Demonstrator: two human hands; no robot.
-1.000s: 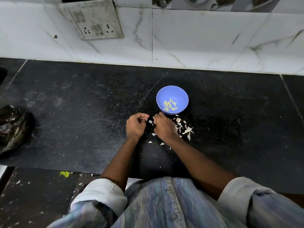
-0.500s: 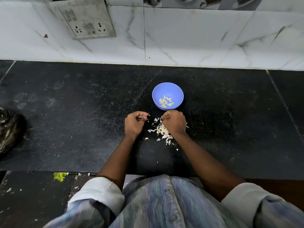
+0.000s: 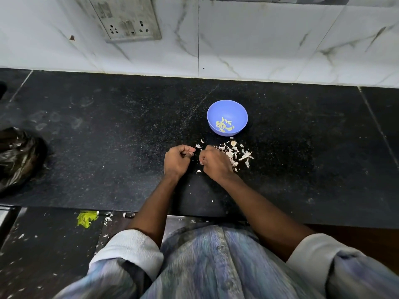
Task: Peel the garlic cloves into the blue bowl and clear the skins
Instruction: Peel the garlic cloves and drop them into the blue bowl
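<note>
The blue bowl (image 3: pixel 227 108) stands on the black counter and has several peeled garlic cloves (image 3: pixel 224 125) in its bottom. Just in front of it lies a pile of white garlic skins (image 3: pixel 238 153). My left hand (image 3: pixel 176 161) is curled, thumb and fingertips pinching what looks like a small garlic clove, mostly hidden. My right hand (image 3: pixel 214 162) is a loose fist resting at the left edge of the skins; I see nothing in it. The two hands sit a few centimetres apart.
A crumpled black plastic bag (image 3: pixel 19 156) lies at the counter's left edge. A white tiled wall with a socket plate (image 3: pixel 125 20) rises behind the counter (image 3: pixel 108 137). Stray skins (image 3: pixel 106 220) and a yellow-green scrap (image 3: pixel 86 218) lie on the floor below the counter's front edge.
My right hand has drawn back from beside the bowl's rim toward me and to the left, uncovering the skin pile. My left hand keeps its pinch and place.
</note>
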